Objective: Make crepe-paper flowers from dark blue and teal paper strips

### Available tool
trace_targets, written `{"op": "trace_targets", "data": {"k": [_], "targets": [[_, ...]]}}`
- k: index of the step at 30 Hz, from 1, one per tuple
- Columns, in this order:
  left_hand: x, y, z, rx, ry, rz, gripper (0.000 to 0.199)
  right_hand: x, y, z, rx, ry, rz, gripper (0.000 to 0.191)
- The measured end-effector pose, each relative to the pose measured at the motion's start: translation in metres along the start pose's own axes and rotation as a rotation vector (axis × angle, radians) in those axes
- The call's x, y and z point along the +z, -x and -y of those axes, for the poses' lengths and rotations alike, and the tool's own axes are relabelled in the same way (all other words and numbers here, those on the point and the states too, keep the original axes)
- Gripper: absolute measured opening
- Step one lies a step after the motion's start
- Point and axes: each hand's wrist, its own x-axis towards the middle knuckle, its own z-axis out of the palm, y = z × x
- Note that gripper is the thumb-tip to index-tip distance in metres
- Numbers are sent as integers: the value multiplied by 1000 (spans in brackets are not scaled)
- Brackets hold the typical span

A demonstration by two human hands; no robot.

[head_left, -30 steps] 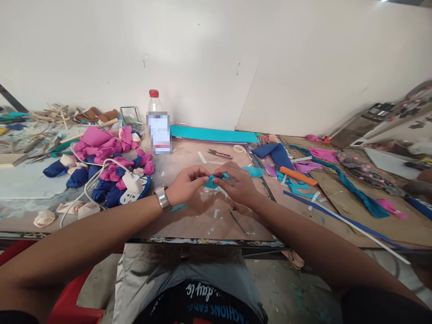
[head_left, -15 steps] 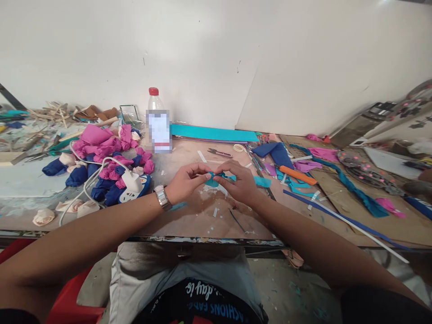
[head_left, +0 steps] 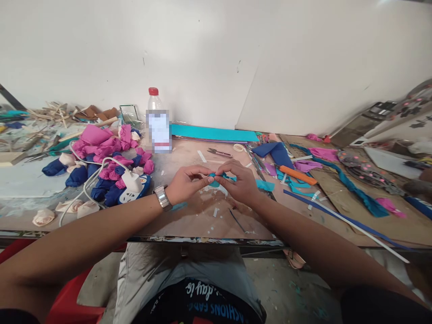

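Over the middle of the table, a small piece of teal crepe paper (head_left: 213, 183) is pinched between the fingertips of both hands. My left hand (head_left: 189, 183), with a metal watch at its wrist, grips the paper from the left. Thumb and index finger of my right hand (head_left: 239, 181) close on its other side. A flat teal tail (head_left: 265, 185) of paper sticks out past the right hand. Fingers cover much of the held part, so its exact shape is hidden.
Pink and blue paper flowers (head_left: 97, 144) lie left beside a power strip (head_left: 132, 191). A red-capped bottle (head_left: 155, 101) stands behind. Scissors (head_left: 220, 152) and a tape ring (head_left: 238, 147) lie beyond the hands. An orange cutter (head_left: 297, 174) and blue strips are to the right.
Both hands stay together over the table with slightly shifted fingers. The teal tail beyond my right hand reaches a little further right and lower.
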Motion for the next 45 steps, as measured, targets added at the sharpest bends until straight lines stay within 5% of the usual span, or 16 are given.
{"op": "trace_targets", "data": {"k": [21, 38, 45], "targets": [[1, 1, -7, -41, 24, 4, 35, 0, 1, 2, 34, -20, 0, 15], [-1, 2, -11, 132, -249, 27, 30, 2, 0, -2, 34, 5, -8, 20], [-1, 2, -12, 103, -256, 39, 28, 3, 0, -3, 21, -5, -20, 20]]}}
